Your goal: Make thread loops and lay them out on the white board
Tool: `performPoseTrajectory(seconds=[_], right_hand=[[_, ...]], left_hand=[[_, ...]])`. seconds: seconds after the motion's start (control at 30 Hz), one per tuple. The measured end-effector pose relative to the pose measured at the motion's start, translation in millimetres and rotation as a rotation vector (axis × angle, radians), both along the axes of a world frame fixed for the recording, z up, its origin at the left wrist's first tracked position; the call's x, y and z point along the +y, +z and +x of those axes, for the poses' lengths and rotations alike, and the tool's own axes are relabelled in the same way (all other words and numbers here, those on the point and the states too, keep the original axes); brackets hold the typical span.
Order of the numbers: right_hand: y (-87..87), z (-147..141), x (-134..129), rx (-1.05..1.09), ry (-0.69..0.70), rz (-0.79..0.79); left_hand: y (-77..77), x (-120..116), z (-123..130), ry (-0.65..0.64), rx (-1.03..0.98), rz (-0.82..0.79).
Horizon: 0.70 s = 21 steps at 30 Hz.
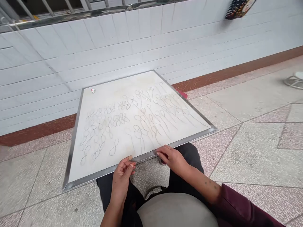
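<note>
A white board [139,82] with a metal rim [94,175] lies in front of me, its near edge above my lap. Thin dark wires bent into figure-eight loops [115,147] are spread in rows on its left half. Toward the right are wires with looped heads and long straight tails [155,134]. My left hand [121,176] is at the near rim, thumb and fingers pinched, with a tan strip around one fingertip. My right hand [172,159] is closed in a pinch over the rim further right. Whatever either pinch holds is too fine to make out.
A small white and red item [93,90] sits at the board's far left corner. Behind the board stands a white brick wall [118,47] with a barred window above. A stool [295,80] is partly visible at far right on the tiled floor [260,151].
</note>
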State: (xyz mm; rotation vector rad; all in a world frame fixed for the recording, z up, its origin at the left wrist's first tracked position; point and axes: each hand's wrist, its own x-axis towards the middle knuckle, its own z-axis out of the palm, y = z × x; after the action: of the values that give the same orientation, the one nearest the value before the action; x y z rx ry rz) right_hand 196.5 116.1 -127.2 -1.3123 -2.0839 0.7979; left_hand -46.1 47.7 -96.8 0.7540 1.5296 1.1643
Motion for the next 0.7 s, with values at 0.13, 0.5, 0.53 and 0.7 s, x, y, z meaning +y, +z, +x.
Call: performPoseTrajectory(seconds=[0.13, 0.5, 0.53, 0.7], right_hand=[[-6.9, -33, -25, 0.057, 0.267, -0.056], [17.0, -174, 36, -0.114, 0.358, 0.094], [16.4, -187, 43, -0.142, 0.352, 0.098], [9.4, -221, 68, -0.276, 0.346, 0.104]], left_hand=[[-7.2, -15, -10, 0.052, -0.005, 0.018], [-13.7, -33, -40, 0.231, -0.028, 0.097], [-13.9, -33, -42, 0.237, -0.032, 0.101], [-18.8, -33, -55, 0.286, -0.056, 0.079]])
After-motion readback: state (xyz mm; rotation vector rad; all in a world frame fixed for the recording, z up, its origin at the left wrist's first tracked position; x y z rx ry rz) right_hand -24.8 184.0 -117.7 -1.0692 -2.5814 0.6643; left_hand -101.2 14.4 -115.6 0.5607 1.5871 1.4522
